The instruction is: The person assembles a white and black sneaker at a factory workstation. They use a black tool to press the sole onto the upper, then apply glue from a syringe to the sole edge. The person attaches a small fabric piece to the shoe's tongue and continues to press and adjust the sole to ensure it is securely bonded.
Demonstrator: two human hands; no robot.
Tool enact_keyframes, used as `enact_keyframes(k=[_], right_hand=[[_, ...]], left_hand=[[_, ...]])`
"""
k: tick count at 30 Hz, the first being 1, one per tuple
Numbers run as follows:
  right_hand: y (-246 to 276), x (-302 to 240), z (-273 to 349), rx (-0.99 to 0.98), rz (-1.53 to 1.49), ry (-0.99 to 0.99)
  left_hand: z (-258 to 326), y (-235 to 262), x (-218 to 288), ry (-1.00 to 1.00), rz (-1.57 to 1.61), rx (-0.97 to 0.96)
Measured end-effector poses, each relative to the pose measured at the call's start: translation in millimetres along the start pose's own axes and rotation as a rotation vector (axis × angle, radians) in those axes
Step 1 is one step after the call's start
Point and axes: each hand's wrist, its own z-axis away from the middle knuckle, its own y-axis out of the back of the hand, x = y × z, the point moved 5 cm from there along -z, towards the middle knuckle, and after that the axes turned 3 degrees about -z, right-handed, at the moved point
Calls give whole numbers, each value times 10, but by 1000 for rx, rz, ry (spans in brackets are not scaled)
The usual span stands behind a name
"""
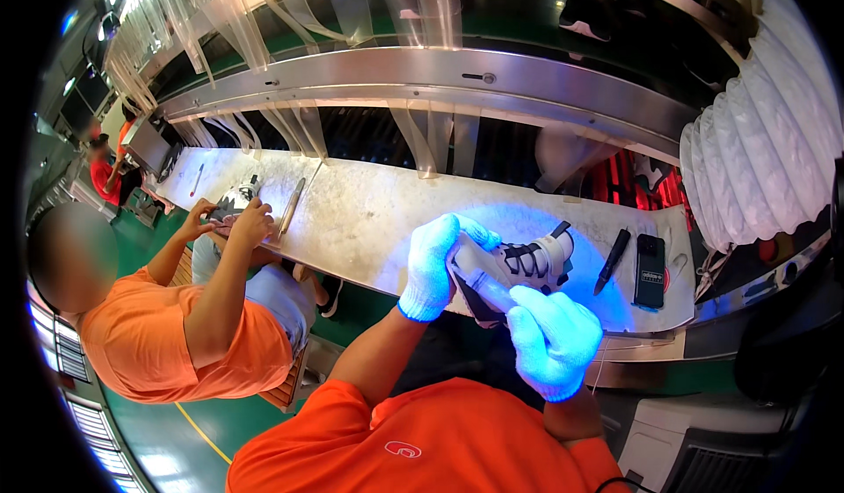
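Grey-white lace-up sneaker (pixel 527 263) w/ black laces, held at near edge of long pale worktop (pixel 369 221).
R. hand (pixel 556 330), white knit glove, blue-lit: fingers closed on slim pale tool (pixel 489 287), type unclear, laid along shoe's near side. L. hand (pixel 437 263), same glove: fingers wrapped round toe. To the right: black pen-shaped tool (pixel 613 262), then black rectangular phone (pixel 650 273). Left: orange-shirted co-worker (pixel 185 335) holds 2nd shoe (pixel 236 201), both hands. Beyond: steel-railed conveyor housing (pixel 352 73), clear strip curtains; dark, white-soled shoe (pixel 585 27) inside, upper level.
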Motion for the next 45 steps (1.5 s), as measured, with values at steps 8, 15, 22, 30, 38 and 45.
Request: enact_keyframes(k=[8, 15, 22, 30, 38, 45], right_hand=[[194, -125, -136, -117, 111, -57], [265, -283, -375, -231, 155, -59], [47, -48, -71, -73, -45, -141], [-645, 351, 72, 126, -1006, -789], [-1319, 663, -311, -147, -1541, -1187], [-2272, 904, -487, -322, -1312, -1256]], left_hand=[[0, -4, -22, -13, -24, 4], [18, -51, -11, -7, -14, -10], [39, 89, -61, 19, -16, 2], [117, 684, -239, 72, 495, 184], [580, 1577, 131, 19, 640, 107], [1084, 1889, 410, 57, 817, -69]])
